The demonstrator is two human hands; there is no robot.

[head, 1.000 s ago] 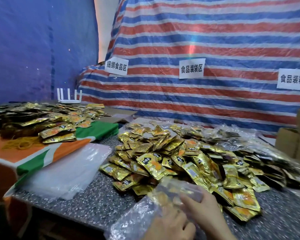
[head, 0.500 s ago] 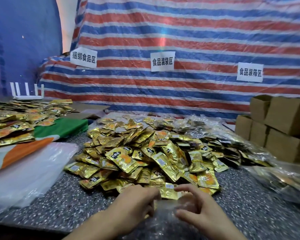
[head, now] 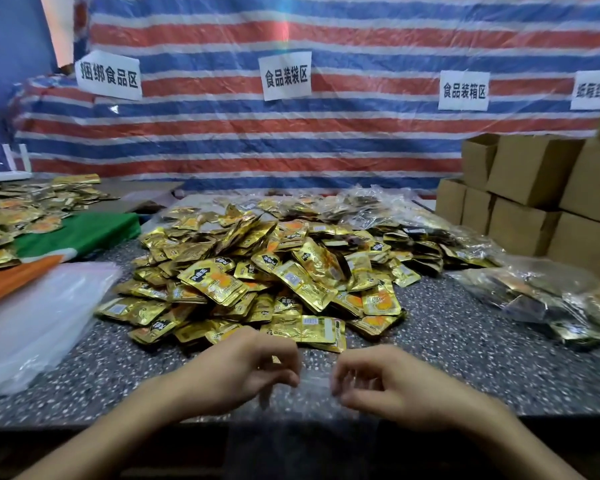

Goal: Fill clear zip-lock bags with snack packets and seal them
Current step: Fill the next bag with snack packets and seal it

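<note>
**Clear plastic zip-lock bag (head: 314,384) being pinched at its mouth**

The bag is hanging at the front edge of the grey speckled stone table (head: 458,358). The left hand (head: 243,372) and the right hand (head: 395,386) are pinching its top with curled fingers. Pulling the strip taut should be helping the zip meet evenly. The heap of gold foil snack packets (head: 257,278) is lying just behind, and bare table is showing rightward.

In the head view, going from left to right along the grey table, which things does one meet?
A stack of empty clear bags → pile of gold snack packets → filled clear bags.
</note>
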